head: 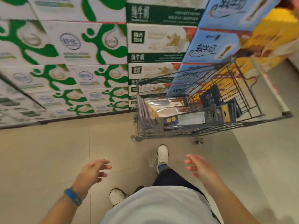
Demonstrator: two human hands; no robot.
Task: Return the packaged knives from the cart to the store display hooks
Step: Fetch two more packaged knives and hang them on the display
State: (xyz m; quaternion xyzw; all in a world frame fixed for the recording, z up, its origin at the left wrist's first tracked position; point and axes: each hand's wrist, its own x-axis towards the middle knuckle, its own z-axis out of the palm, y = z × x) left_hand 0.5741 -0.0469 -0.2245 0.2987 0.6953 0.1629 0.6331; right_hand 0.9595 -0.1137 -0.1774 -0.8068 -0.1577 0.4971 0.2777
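Note:
A grey wire shopping cart (pixel 252 118) stands on the floor ahead and to the right. Several packaged knives (pixel 171 109) lie inside it, some with wide steel blades under clear plastic, others in dark card packs (pixel 210 96). My left hand (pixel 93 172) hovers low over the floor at the left, fingers apart, holding nothing. My right hand (pixel 199 167) is stretched forward below the cart, open and empty too, well short of the cart's near rail. No display hooks are in view.
Stacked milk cartons in green and white (pixel 72 50) form a wall at the left, with blue cartons (pixel 215 46) beside the cart. Beige tiled floor (pixel 40 159) surrounds my white shoes (pixel 162 155). A blue wristband is on my left wrist.

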